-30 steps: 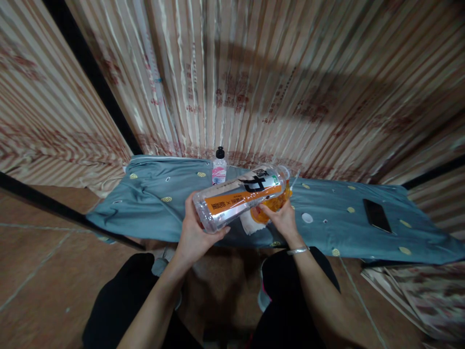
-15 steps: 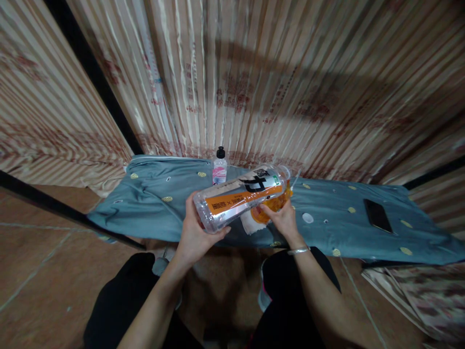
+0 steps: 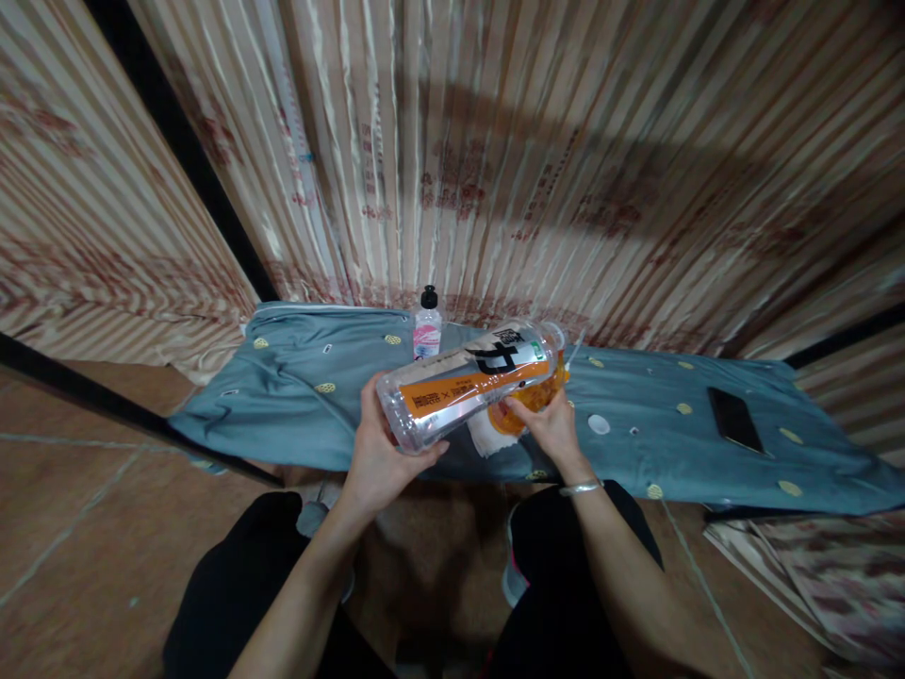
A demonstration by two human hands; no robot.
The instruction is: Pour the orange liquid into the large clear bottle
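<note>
On my feed I count 2 hands, i.e. 1 L hand (image 3: 380,464) & 1 R hand (image 3: 555,432), plus 2 btls: 1 lg clear btl (image 3: 467,385) & 1 sm blk-capped btl (image 3: 427,337). I also tally 1 orange container (image 3: 544,392), 1 wht tissue (image 3: 486,439), 1 wht disc (image 3: 599,424), 1 phone (image 3: 735,420) & 1 bracelet (image 3: 580,488). Rest of my count: 1 blue-grn cloth (image 3: 636,462), 2 blk trouser legs (image 3: 233,589), 2 shoes (image 3: 518,585) (partly hidden) & min. 3 blk bars (image 3: 176,141).
</note>
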